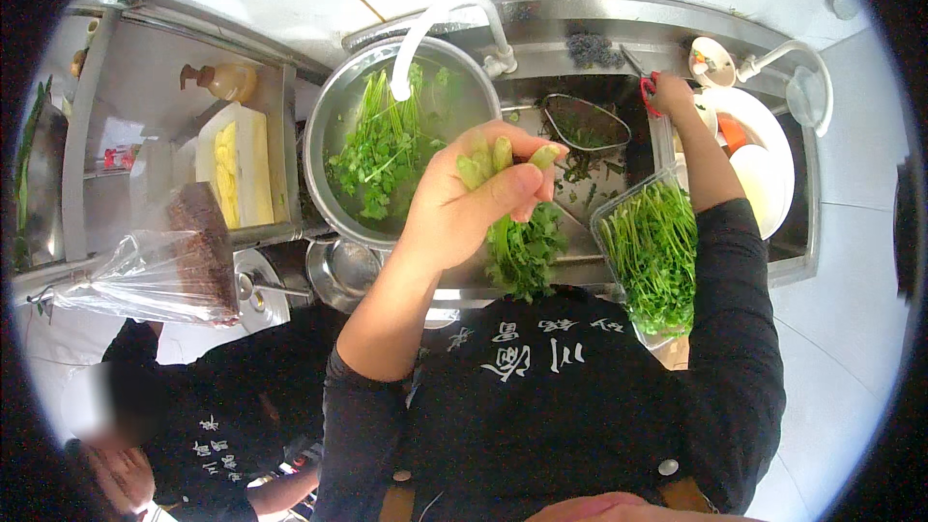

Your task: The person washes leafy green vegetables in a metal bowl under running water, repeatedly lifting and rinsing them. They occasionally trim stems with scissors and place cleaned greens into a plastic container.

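My left hand [486,188] is closed around a bunch of leafy green stalks [528,254], cut ends up and leaves hanging down. To the right, my right hand [670,96] is on the red handles of a pair of scissors [647,90] at the sink's back edge; whether it fully grips them is unclear. Cilantro-like greens [377,152] lie in water in a large round metal basin [313,152] beneath a white faucet [420,43]. More long-stemmed greens [649,254] fill a clear plastic container [607,261] beside my right forearm. Dark trimmings lie around a wire-rimmed strainer [587,123] in the sink.
Bowls in a large white basin [783,159] stand at the right, near a second faucet [790,51]. A dark scrubber [593,49] lies on the back ledge. At left are a pump bottle [228,81], a bagged brown item [203,254] and a metal pot [344,272]. A co-worker [217,406] is at lower left.
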Demonstrator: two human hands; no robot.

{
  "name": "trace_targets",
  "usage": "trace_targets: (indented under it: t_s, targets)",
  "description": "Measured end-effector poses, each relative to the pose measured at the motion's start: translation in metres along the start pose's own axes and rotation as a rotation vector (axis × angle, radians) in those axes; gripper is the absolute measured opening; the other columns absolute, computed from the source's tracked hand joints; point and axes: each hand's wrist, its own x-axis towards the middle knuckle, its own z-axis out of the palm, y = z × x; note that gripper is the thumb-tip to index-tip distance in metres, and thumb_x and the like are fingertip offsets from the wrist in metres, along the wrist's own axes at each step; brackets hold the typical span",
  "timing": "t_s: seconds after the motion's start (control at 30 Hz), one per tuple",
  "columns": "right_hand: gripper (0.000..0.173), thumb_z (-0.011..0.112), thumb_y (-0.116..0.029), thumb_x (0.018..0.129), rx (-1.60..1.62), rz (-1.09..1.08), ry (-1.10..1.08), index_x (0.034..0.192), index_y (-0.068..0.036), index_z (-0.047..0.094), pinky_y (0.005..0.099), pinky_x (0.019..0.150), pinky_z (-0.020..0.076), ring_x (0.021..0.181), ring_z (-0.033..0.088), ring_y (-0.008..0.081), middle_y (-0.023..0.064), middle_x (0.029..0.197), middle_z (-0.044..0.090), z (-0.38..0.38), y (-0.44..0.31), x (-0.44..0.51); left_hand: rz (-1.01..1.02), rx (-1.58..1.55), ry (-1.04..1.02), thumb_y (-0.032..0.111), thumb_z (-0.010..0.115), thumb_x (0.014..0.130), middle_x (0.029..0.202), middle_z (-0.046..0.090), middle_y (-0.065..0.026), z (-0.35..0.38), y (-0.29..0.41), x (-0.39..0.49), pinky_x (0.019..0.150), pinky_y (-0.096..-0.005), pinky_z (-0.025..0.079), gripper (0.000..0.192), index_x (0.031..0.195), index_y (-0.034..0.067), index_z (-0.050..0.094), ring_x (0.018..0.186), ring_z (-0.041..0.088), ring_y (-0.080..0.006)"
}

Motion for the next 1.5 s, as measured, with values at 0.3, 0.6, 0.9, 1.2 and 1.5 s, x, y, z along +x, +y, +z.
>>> trace_targets:
  t_s: [0.3,0.6,0.9,1.2,1.5]
  targets:
    - [0.033,0.067,-0.008,0.072,1.420,-0.322,-0.333,0.102,-0.004,0.054,0.0263,0.070,0.0471,0.081,0.058,0.0123,0.0018,0.093,0.059,-0.093,-0.060,-0.109,-0.037,0.054,0.084,0.014,0.050,0.096,0.075,0.056,-0.0007,-0.005,0.005,-0.005,0.055,-0.0180,0.038,0.019,0.105,-0.001,0.057,0.061,0.044,-0.0048]
    - [0.075,0.085,-0.050,0.056,1.141,-0.690,-0.127,0.101,-0.003,0.047,0.0284,0.066,0.0408,0.073,0.043,0.0132,0.0043,0.079,0.047,-0.194,-0.147,-0.242,-0.029,0.288,0.229,0.012,0.060,0.091,0.080,0.060,0.0012,0.006,0.006,-0.009,0.061,-0.0199,0.042,0.014,0.099,0.001,0.062,0.068,0.050,-0.0046]
    - [0.063,0.084,-0.044,0.062,1.004,-0.537,-0.158,0.094,-0.003,0.048,0.0302,0.059,0.0400,0.065,0.042,0.0139,0.0071,0.069,0.046,-0.199,-0.139,-0.258,-0.070,0.516,0.232,0.013,0.063,0.088,0.073,0.060,-0.0051,0.007,-0.004,-0.003,0.060,-0.0239,0.043,0.015,0.096,0.001,0.061,0.066,0.053,-0.0086]
    - [0.053,0.084,-0.037,0.065,1.109,-0.423,-0.145,0.090,-0.003,0.051,0.0295,0.059,0.0389,0.068,0.043,0.0122,0.0033,0.074,0.046,-0.184,-0.119,-0.252,-0.202,0.133,0.030,0.015,0.056,0.092,0.073,0.058,-0.0072,-0.002,-0.006,0.000,0.049,-0.0198,0.034,0.013,0.099,0.004,0.052,0.052,0.042,-0.0063]
    - [0.079,0.082,-0.058,0.047,0.878,-0.583,-0.109,0.091,0.000,0.051,0.0300,0.059,0.0369,0.064,0.043,0.0200,0.0071,0.072,0.043,-0.205,-0.120,-0.246,-0.060,-0.251,-0.225,0.025,0.055,0.092,0.077,0.055,-0.0146,-0.007,-0.012,-0.008,0.050,-0.0241,0.035,0.025,0.099,0.003,0.046,0.053,0.043,-0.0102]
